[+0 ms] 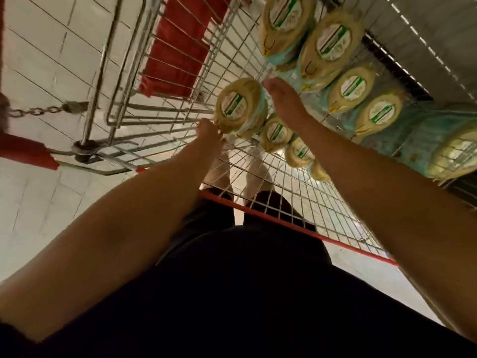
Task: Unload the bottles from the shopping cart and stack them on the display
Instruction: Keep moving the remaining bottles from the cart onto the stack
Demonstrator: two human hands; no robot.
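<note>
The person is leaning over the shopping cart (296, 197), both arms reaching down into it. The left grip (209, 133) is bunching its fingertips against the near end of a tan bottle (240, 108) lying just above centre, and seems to be pinching it. The right grip (282, 100) is sitting at that bottle's 3 o'clock side, touching or just beside it. Its fingers are pointing away from the camera, so I cannot tell how far open it is.

Other bottles (276, 133) are lying in a row running toward 5 o'clock from the held one, so unloading is clearly unfinished. Toward 1 o'clock, beyond the cart's wire wall, further bottles (331, 46) are resting on what I am taking for the teal-wrapped display (413, 130). By that reading, part of the stacking is done, with several bottles left to lift out.
</note>
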